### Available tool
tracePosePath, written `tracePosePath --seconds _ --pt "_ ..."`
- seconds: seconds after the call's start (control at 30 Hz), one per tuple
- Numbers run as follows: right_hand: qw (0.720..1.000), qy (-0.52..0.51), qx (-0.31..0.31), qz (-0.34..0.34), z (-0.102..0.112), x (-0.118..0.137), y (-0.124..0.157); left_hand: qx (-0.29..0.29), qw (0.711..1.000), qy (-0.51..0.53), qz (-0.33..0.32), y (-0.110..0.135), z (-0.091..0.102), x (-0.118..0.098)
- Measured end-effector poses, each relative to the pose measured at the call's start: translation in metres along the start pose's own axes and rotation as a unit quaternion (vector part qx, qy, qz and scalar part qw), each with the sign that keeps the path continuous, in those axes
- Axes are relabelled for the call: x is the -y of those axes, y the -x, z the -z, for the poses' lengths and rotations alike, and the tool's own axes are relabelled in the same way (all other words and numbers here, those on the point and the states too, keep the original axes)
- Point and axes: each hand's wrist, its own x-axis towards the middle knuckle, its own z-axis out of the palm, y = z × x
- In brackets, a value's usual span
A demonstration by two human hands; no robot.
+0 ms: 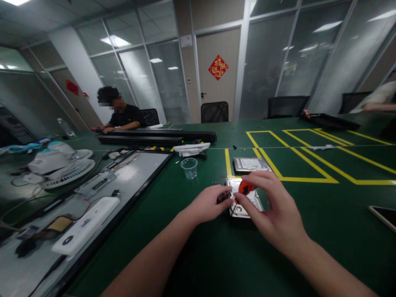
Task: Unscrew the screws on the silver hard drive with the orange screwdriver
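Note:
A silver hard drive (254, 203) lies on the green table in front of me. My right hand (275, 206) is closed around the orange-and-black handle of a screwdriver (246, 187), held over the drive. At the drive's left edge, my left hand (213, 201) pinches with thumb and fingertips close to the screwdriver's lower end. Something dark shows between those fingers, too small to make out. Just behind, a second hard drive (252, 164) lies flat, label side up. The screwdriver's tip is hidden by my fingers.
A clear plastic cup (189, 169) stands left of the drives. Further left, a flat panel (130, 177) carries a white power strip (86, 227) and cables, with white fans (66, 165) beside it. A phone (383, 216) lies at right. One person (123, 115) sits across the table.

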Motion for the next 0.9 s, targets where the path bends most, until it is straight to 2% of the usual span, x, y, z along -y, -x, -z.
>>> tracePosePath --seconds 0.3,0.5,0.9 --pt "0.999 -0.014 0.008 -0.044 -0.0015 -0.0001 0.0053 0.002 1.000 -0.004 0.003 -0.0014 0.0021 -0.0056" --pt "1.000 -0.010 0.002 -0.006 -0.0008 -0.0022 0.0031 -0.004 1.000 0.019 -0.011 -0.0005 0.0007 -0.0032" --pt "0.999 -0.014 0.031 -0.016 0.0016 0.0036 0.0031 -0.007 1.000 0.009 -0.010 -0.0013 0.0012 -0.0043"
